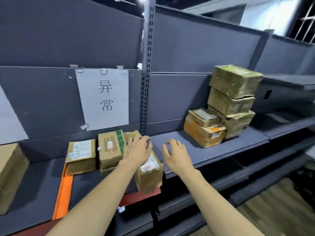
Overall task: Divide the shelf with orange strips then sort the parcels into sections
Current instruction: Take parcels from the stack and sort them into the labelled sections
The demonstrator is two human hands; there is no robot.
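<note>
— While both arms reach over the grey shelf (213, 150), what is the left hand (138, 150) doing?

— It lies palm-down on a parcel with a white label (150, 172), fingers curled over the far end of it, near the steel upright (146, 65). Whether it grips or only rests, I cannot tell.

— And the right hand (175, 155)?

— Holding nothing. It hovers just above the bare shelf, fingers loosely spread and bent, beside that same parcel.

— Where are the strips?

— One orange strip (63, 195) runs front to back on the shelf, its far end under a small labelled box (81, 156). A darker red strip (141, 195) shows under the parcel the left hand covers.

— Other parcels?

— A taller box with a green patch (110, 148) stands between the small box and the left hand. To the right, well apart, a low stack of two boxes (204, 128) sits just beside a tall stack of three taped boxes (233, 99). A large carton (10, 174) sits at the far left, and a paper sign (104, 97) is taped to the back panel.
</note>
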